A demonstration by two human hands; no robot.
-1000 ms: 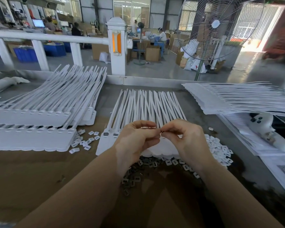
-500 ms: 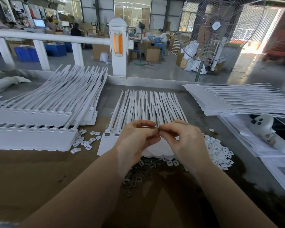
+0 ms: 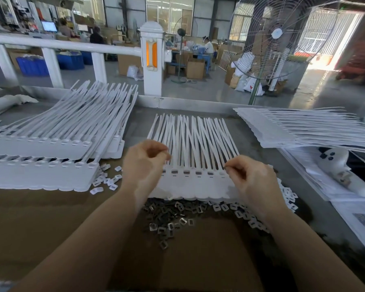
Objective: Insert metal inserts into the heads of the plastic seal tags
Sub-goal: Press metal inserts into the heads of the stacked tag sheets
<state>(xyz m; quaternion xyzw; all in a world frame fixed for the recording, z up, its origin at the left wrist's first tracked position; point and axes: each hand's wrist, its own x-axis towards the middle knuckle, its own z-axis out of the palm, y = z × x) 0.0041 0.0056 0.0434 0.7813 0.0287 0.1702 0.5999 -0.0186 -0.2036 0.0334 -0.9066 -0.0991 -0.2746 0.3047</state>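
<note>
A strip of white plastic seal tags [image 3: 195, 183] lies in the middle of the table, heads toward me and tails fanned away. My right hand [image 3: 253, 180] pinches a small metal insert [image 3: 227, 169] between thumb and forefinger, right over the rightmost head of the strip. My left hand [image 3: 144, 163] hovers over the strip's left end. Its fingers curl against the thumb, seemingly on more inserts that stay mostly hidden. A pile of loose metal inserts [image 3: 169, 220] lies on the brown board just in front of the strip.
Stacked tag strips [image 3: 51, 144] fill the left of the table, and more strips [image 3: 303, 127] lie at the right. White plastic caps [image 3: 242, 213] are scattered near my right wrist, with others [image 3: 105, 180] at the left. A white controller [image 3: 341, 165] rests at the far right.
My hands were pinched together over the strip's middle and have now parted. The right hand moved right to the last head and the left moved left.
</note>
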